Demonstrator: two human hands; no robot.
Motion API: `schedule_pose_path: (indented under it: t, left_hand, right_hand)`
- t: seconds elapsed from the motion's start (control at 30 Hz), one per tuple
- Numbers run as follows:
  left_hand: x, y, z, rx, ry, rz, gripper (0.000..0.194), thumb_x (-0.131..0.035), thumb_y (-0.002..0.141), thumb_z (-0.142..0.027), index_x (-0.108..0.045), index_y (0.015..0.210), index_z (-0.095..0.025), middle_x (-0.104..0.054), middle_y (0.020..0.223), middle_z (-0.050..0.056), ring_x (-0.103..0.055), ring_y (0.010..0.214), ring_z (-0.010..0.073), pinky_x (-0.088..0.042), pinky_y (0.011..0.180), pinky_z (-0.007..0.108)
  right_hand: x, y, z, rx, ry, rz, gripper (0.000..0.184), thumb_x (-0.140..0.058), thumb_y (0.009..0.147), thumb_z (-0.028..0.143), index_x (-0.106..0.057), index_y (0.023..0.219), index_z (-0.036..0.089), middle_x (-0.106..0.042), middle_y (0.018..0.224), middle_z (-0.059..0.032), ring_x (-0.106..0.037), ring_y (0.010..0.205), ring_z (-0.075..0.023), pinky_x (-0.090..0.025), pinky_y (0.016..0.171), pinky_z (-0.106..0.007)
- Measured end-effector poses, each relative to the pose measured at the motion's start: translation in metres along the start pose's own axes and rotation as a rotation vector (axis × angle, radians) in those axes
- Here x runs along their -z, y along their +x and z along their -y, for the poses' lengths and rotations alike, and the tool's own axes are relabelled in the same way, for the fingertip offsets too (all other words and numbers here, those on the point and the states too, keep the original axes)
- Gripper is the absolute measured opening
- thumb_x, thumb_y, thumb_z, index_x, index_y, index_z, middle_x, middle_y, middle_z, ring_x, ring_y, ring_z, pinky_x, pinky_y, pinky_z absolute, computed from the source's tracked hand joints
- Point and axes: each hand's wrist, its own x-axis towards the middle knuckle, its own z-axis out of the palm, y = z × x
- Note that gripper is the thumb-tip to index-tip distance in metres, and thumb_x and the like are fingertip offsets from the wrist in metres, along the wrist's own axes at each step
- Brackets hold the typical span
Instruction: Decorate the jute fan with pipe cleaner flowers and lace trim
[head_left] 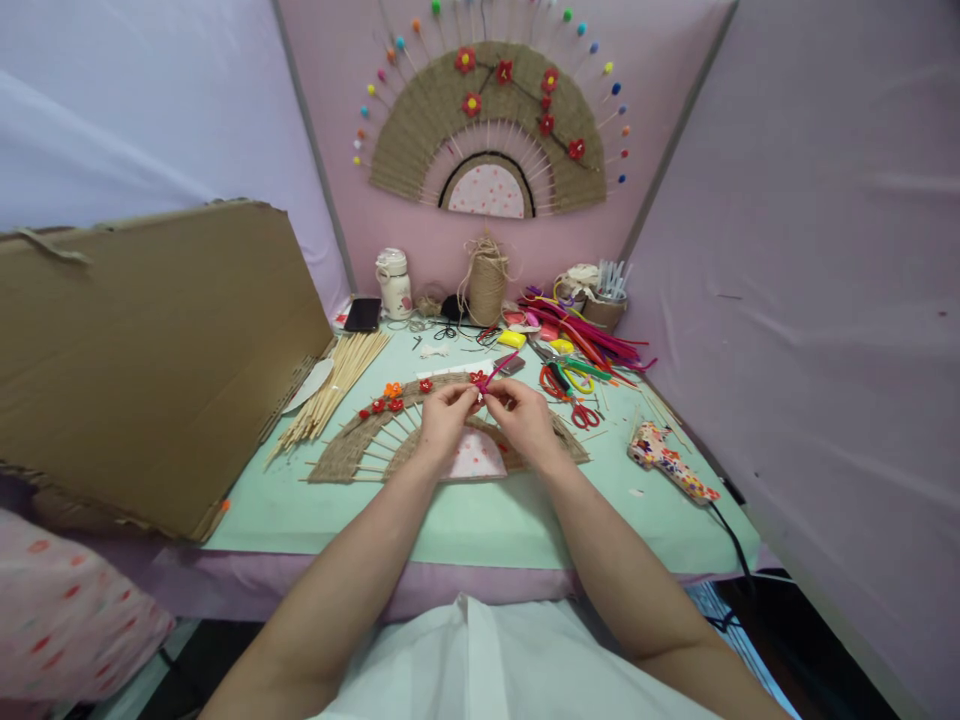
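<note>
Above the middle of a twine-woven fan, my two hands meet at a magenta pipe cleaner. The fingertips of my left hand pinch its lower end from one side. From the other side, my right hand pinches the same spot, and the free end sticks up to the right. Fingers partly hide the worked part. Small red flowers and an orange flower sit along the fan's left and top. A dotted pink half-circle forms its base, partly behind my hands.
Thin wooden sticks and a cardboard sheet are at left. At right lie red scissors, a corded glue gun and a pipe cleaner bundle. A twine spool and bottle stand behind; a finished fan hangs above.
</note>
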Motion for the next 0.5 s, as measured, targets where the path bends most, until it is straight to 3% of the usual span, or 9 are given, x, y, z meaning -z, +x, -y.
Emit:
schedule_pose_path:
  t: [0.2, 0.5]
  left_hand:
    - [0.0009, -0.0015, -0.0005, -0.071, 0.084, 0.027, 0.020, -0.073, 0.064, -0.030, -0.071, 0.075, -0.014, -0.068, 0.069, 0.003, -0.062, 0.065, 0.0123, -0.051, 0.067, 0.025]
    - [-0.0041, -0.0037, -0.0002, 0.039, -0.084, -0.015, 0.021, -0.078, 0.057, -0.028, -0.070, 0.069, -0.013, -0.068, 0.068, 0.003, -0.060, 0.062, 0.0097, -0.049, 0.065, 0.023]
  right_hand:
    - [-0.0008, -0.0007, -0.0022, -0.031, 0.119, 0.002, 0.016, -0.056, 0.081, 0.031, -0.065, 0.088, 0.019, -0.069, 0.079, -0.0028, -0.062, 0.070, -0.0169, -0.048, 0.069, -0.029]
    - [-0.0016, -0.0015, -0.0023, -0.022, 0.047, -0.027, 0.010, -0.056, 0.077, 0.026, -0.062, 0.074, 0.019, -0.063, 0.069, 0.0000, -0.055, 0.063, -0.0144, -0.044, 0.064, -0.026]
